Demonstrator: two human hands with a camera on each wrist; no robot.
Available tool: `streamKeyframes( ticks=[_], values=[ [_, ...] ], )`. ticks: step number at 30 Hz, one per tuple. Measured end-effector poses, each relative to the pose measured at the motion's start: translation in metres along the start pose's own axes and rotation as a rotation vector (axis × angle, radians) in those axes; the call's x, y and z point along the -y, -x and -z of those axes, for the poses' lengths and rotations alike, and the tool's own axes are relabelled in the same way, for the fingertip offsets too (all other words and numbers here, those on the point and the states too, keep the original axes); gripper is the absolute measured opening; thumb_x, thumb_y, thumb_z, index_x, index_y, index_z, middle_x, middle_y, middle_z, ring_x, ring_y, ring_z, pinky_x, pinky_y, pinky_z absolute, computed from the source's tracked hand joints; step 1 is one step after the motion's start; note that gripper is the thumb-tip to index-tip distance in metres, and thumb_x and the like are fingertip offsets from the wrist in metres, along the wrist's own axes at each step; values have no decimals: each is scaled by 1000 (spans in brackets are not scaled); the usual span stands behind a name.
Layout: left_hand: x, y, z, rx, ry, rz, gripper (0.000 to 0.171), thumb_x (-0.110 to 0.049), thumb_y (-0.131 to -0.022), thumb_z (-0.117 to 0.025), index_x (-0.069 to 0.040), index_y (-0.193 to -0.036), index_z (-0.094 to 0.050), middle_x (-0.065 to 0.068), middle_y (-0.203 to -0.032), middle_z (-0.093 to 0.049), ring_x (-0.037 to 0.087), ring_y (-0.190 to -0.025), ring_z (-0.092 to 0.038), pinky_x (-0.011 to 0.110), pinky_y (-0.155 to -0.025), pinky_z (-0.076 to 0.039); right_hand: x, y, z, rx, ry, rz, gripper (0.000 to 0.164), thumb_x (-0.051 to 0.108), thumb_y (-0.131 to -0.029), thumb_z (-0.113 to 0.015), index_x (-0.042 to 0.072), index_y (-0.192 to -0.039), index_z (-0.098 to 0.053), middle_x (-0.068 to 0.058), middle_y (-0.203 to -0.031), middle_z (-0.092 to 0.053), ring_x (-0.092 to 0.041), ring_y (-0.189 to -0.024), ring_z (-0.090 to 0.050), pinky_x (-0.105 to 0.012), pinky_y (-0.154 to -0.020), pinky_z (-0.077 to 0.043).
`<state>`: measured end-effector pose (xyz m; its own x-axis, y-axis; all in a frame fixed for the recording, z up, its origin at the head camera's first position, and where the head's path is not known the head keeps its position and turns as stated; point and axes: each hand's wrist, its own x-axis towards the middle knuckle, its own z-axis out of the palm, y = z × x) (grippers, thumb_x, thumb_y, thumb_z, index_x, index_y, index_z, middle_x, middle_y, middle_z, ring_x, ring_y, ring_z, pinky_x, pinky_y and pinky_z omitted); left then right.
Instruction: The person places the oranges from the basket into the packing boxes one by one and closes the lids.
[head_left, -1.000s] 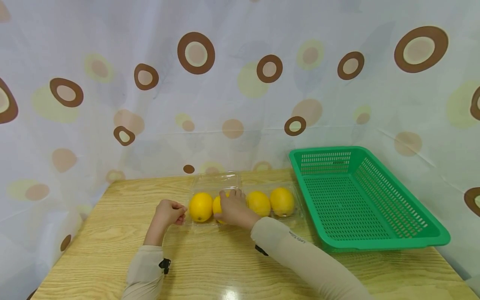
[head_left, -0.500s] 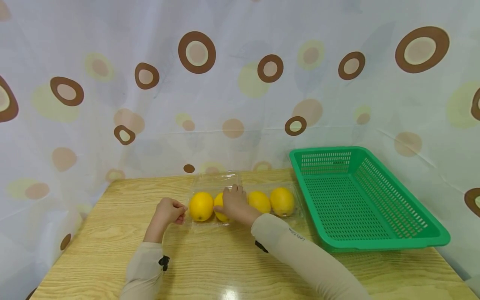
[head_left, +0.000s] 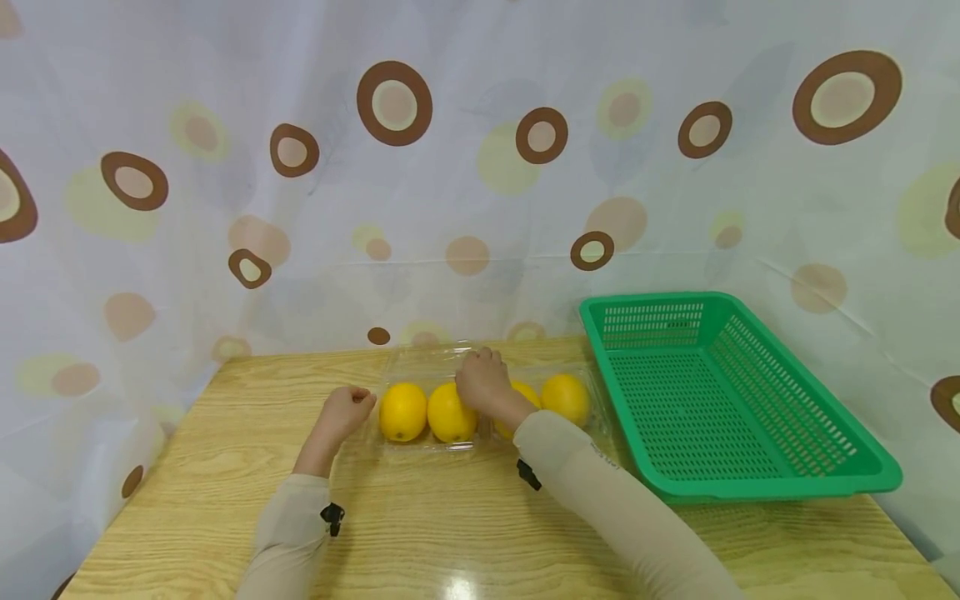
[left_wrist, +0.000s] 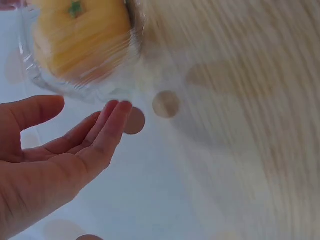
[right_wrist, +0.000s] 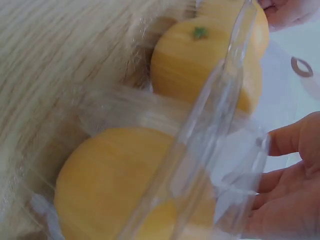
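Observation:
Two yellow-orange oranges (head_left: 402, 412) sit side by side in a clear plastic clamshell box (head_left: 427, 447), its lid (head_left: 420, 358) tipped back behind them. My left hand (head_left: 342, 412) is at the box's left end; in the left wrist view its thumb and fingers are apart, with nothing between them. My right hand (head_left: 483, 382) is behind the second orange (head_left: 451, 414), by the lid's right side. In the right wrist view its thumb and fingertips are right at a clear plastic edge (right_wrist: 255, 185), fingers partly seen through it. My right wrist partly hides a third orange (head_left: 525, 393).
Next to it, a second clear plastic box (head_left: 602, 427) holds the third orange and another orange (head_left: 566, 398). A green slotted basket (head_left: 765, 487) stands at the right of the wooden table (head_left: 420, 533). A patterned curtain (head_left: 465, 192) hangs behind.
My right hand has let go of the second orange and moved back and right, towards the lid. The second orange now shows whole in its box. My left hand has risen slightly.

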<state>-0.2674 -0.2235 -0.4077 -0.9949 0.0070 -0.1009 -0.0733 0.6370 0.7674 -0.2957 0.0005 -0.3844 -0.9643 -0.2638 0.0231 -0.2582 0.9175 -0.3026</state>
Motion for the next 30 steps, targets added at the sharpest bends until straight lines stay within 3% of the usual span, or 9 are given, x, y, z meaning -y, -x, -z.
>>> streamKeyframes(
  ticks=[5,11,14,19,23,30],
  values=[
    [2,-11,-4,29,188,27,45,-14,-104,-36,11,-142,-35,31,-144,-35,46,-132,-35,55,-108,-31,-4,-6,0,101,135,14,27,14,-100,-47,-3,-103,-67,-15,-102,-58,-30,-98,-50,-42,-89,-40],
    [5,-24,-6,77,356,38,51,-18,-105,-33,7,-148,-24,28,-152,-25,45,-138,-25,54,-113,-22,-7,-12,-2,163,-40,-97,42,16,-102,-41,-13,-132,-46,-28,-127,-49,-43,-123,-41,-52,-109,-29],
    [5,-29,-9,85,411,49,51,-18,-105,-33,8,-148,-23,29,-152,-23,44,-139,-23,53,-114,-18,-9,-16,-3,184,-53,-111,44,15,-103,-39,-14,-136,-42,-30,-133,-46,-46,-128,-37,-55,-112,-23],
    [6,-35,-13,86,445,48,51,-14,-104,-34,10,-147,-24,30,-152,-22,43,-141,-19,52,-115,-15,-10,-22,-6,196,-35,-99,36,10,-101,-40,-7,-128,-56,-26,-138,-48,-44,-132,-36,-58,-112,-20],
    [6,-37,-13,80,442,44,50,-14,-104,-34,11,-147,-24,28,-153,-21,42,-142,-17,52,-116,-15,-10,-26,-6,196,18,-65,32,9,-101,-40,-1,-118,-65,-18,-135,-54,-40,-127,-46,-58,-109,-27],
    [7,-36,-12,73,432,30,50,-13,-103,-33,10,-147,-24,26,-154,-21,41,-142,-16,52,-116,-15,-11,-27,-4,179,31,-66,27,6,-99,-43,1,-94,-69,-13,-108,-66,-30,-102,-61,-58,-103,-35]
  ],
)
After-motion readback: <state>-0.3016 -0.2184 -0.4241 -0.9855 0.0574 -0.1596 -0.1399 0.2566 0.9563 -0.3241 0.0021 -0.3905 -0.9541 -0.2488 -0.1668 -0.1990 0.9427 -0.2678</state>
